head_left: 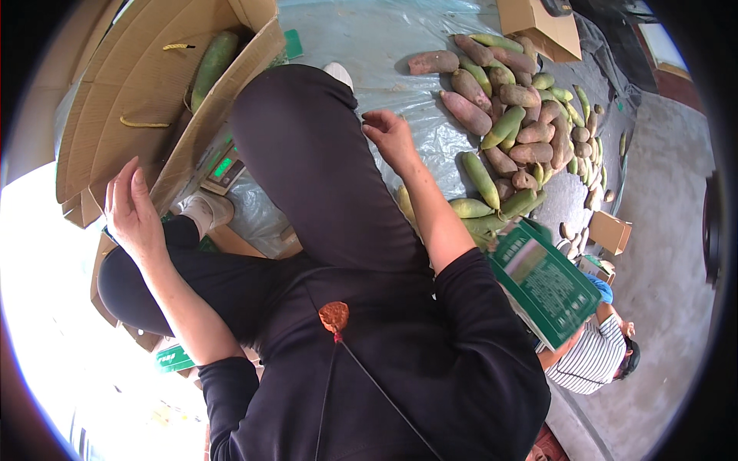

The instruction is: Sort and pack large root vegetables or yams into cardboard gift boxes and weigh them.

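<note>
Carton [146, 92]: matt brown corrugated cardboard. Ground sheet [369, 38]: glossy, wrinkled plastic. Trousers [323, 169]: matt black cloth. Radishes [507, 115]: rough, dull skins.

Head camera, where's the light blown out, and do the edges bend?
Head view: lower left corner is washed out white beside the left hand; the cardboard box edges curve toward the dark fisheye rim; the right hand and vegetable pile look evenly lit and sharp.

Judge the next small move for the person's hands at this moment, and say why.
Probably the right hand should reach on to the nearest long green root in the pile on the plastic sheet. That hand is empty, open and hovers just short of the pile, while the left hand rests open at the edge of the cardboard box, which already holds one root.
</note>
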Tool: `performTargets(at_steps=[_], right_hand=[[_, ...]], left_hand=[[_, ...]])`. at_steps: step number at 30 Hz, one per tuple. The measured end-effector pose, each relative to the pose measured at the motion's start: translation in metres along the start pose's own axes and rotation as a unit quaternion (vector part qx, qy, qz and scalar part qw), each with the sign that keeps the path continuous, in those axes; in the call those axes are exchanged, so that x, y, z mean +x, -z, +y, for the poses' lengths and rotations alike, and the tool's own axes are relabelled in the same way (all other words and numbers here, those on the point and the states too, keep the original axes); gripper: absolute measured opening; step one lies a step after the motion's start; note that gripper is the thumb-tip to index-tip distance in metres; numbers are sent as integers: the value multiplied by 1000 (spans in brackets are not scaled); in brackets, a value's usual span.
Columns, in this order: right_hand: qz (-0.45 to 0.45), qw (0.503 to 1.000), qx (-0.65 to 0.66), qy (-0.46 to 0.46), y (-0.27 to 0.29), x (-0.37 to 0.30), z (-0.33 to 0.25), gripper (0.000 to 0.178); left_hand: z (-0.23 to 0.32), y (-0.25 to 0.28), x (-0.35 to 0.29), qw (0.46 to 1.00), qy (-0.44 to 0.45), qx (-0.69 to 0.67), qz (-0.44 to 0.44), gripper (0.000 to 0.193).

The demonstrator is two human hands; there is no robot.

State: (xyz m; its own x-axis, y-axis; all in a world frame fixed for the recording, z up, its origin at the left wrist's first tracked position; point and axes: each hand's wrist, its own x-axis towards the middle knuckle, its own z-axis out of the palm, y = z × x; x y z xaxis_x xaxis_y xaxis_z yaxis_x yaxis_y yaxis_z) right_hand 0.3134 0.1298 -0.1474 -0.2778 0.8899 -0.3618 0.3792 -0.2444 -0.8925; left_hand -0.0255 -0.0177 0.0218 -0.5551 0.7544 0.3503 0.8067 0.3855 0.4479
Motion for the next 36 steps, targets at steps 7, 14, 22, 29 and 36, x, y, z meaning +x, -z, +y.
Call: performTargets(at_steps=[7,14,22,29,36], right_hand=[[1,1000,12,-1,-4,-6,0,26],[38,996,-79,25,24,-6,6,27],[117,980,-154,-41,74,-15,63,30],[63,973,-200,-93,58,-38,87,33],[158,876,-401,-217,79,-60,131,59]], left_hand=[[1,-2,-1,1000,1,-12,1,19],[-4,-1,-2,1000,-1,7,1,18],[-3,-4,-2,1000,14,-3,-8,18],[-4,-8,0,1000,17,7,-17,18],[-4,-5,-2,1000,13,25,-10,18]])
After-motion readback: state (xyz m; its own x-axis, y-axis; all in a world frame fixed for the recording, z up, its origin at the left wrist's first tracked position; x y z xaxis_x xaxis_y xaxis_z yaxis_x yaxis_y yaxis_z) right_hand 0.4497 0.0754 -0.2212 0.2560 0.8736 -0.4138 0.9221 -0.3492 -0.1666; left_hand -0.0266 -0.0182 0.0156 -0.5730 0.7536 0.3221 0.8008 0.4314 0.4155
